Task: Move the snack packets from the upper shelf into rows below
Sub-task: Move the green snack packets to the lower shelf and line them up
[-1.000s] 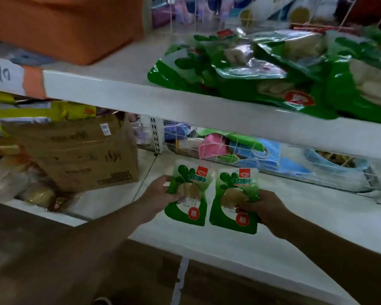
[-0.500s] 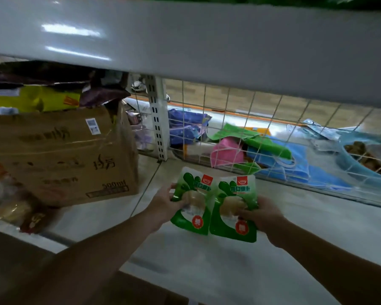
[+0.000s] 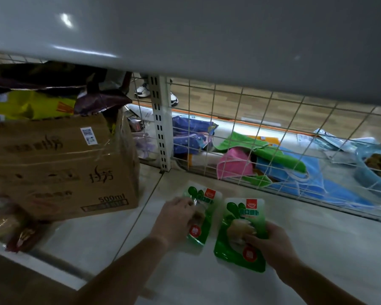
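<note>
Now both green snack packets are down on the lower shelf (image 3: 330,249). Half a second ago they were held tilted up and edge to edge. They have since gone flatter and parted, with a strip of bare shelf showing between them.

The left packet (image 3: 205,208) lies just right of the cardboard box (image 3: 59,168). The right packet (image 3: 238,219) sits one place further from the box and slightly nearer the shelf's front edge.

The left hand (image 3: 174,221) grips the left packet along the edge facing the box, though blur hides how the fingers lie. The right hand (image 3: 273,245) pinches the right packet at its far lower side, with the thumb on the clear window.

Neither hand has let go, so the placing looks nearly done rather than finished. These two seem to be starting a row beside the box, and releasing them squarely would leave the hands free to go back up for more packets.
</note>
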